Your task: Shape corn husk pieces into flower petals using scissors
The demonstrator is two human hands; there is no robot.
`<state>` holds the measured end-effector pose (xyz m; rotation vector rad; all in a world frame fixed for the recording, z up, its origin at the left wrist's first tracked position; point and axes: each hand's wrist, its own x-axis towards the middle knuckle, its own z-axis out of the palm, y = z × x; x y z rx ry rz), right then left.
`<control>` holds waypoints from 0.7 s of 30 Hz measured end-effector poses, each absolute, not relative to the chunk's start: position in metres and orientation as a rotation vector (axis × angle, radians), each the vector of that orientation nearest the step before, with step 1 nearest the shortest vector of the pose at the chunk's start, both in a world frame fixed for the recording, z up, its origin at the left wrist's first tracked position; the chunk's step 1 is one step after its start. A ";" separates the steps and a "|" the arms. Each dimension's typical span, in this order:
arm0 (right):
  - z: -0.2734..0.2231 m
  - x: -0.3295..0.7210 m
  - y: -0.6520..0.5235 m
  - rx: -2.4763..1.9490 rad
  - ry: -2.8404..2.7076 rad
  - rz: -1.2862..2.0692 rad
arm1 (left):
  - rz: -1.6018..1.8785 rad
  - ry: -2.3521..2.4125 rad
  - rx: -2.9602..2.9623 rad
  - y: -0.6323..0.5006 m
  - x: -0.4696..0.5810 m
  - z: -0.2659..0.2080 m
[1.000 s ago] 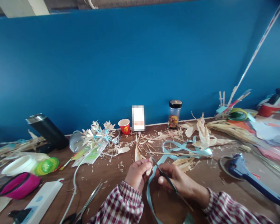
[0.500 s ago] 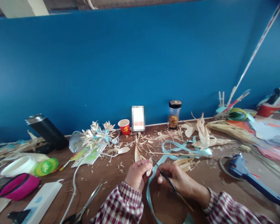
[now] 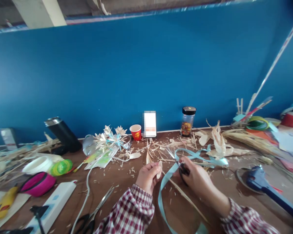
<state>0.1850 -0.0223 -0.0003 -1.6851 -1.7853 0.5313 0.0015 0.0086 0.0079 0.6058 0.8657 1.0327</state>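
Observation:
Between the thumb and fingers of my left hand (image 3: 147,175) is a small pale piece of corn husk (image 3: 159,169), its tip sticking up. My right hand (image 3: 201,182) grips a pair of scissors (image 3: 183,169) by black handles; their blades point up and left, apart from the husk. A light blue ribbon (image 3: 163,187) hangs in a curve between my hands, and a thin straw stalk (image 3: 185,195) slants beneath them. Just past my left hand stands a pointed dry husk (image 3: 148,157). Another pair of scissors (image 3: 97,208) lies on the table to the left.
Husk flowers (image 3: 111,138), a red paper cup (image 3: 136,132), a blurred white phone-like object (image 3: 150,123) and a lidded jar (image 3: 188,122) line the blue partition. Left are a power strip (image 3: 53,204), its cable and a black flask (image 3: 63,135). A blue glue gun (image 3: 263,183) lies right.
My right hand has drawn the scissors back from the husk, and their handles now show. My left hand keeps the husk piece. The whole view has shifted slightly leftward.

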 end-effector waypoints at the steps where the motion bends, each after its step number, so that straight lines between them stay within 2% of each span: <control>1: 0.002 0.190 -0.022 -1.769 -1.799 0.446 | 1.056 0.865 0.627 0.009 0.002 0.007; 5: 0.006 0.210 -0.020 -1.902 -1.848 0.178 | 1.144 0.851 0.782 0.009 0.005 0.006; 7: 0.004 0.216 -0.018 -1.878 -1.870 0.147 | 1.166 0.852 0.827 0.009 0.005 0.008; 16: -0.009 0.207 -0.011 -1.695 -1.739 0.488 | 1.303 0.927 0.727 0.002 -0.004 0.015; 21: 0.018 0.209 -0.015 -1.492 -1.606 0.571 | 1.285 0.957 0.526 -0.030 -0.011 0.022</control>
